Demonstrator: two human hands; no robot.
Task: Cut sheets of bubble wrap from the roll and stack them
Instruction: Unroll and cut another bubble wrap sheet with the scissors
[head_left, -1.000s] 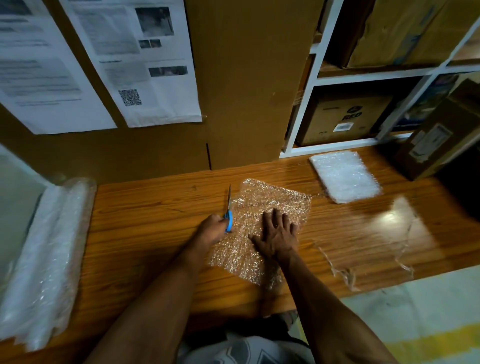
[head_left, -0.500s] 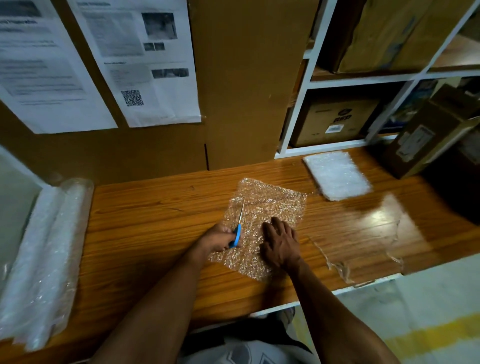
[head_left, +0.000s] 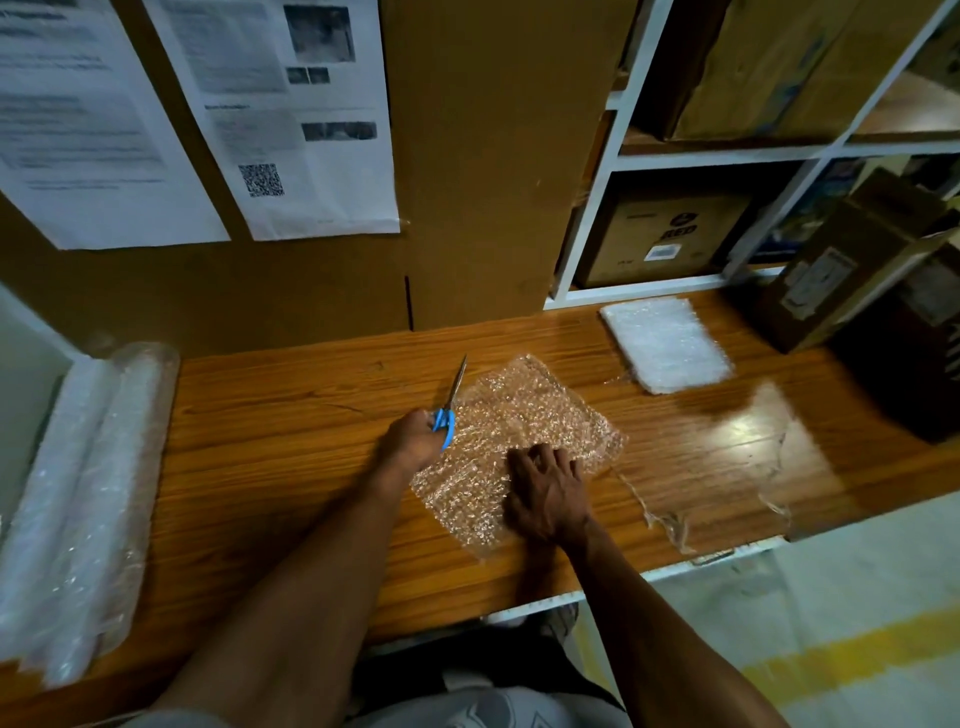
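A wooden worktable (head_left: 291, 426) is carrying everything, with the bubble wrap roll (head_left: 78, 514) lying along its left end, well apart from the work. A stack of cut sheets (head_left: 667, 345) is sitting at the table's far right, near the white shelving (head_left: 592, 228). Between the two, a loose cut sheet (head_left: 524, 415) is lying flat at the table's centre. The right hand (head_left: 548, 493) is pressing open-palmed on the sheet's near edge, gripping nothing. The left hand (head_left: 413, 441) is closing around the blue handles of the scissors (head_left: 451, 402), whose blades are pointing away along the sheet's left edge, apparently closed and off the wrap.

The step appears to be squaring or transferring the finished sheet. Doing it well is calling for keeping the palm flat so the light film is not sliding, holding the blades clear of the bubbles, and aligning the edges with the stack before releasing.
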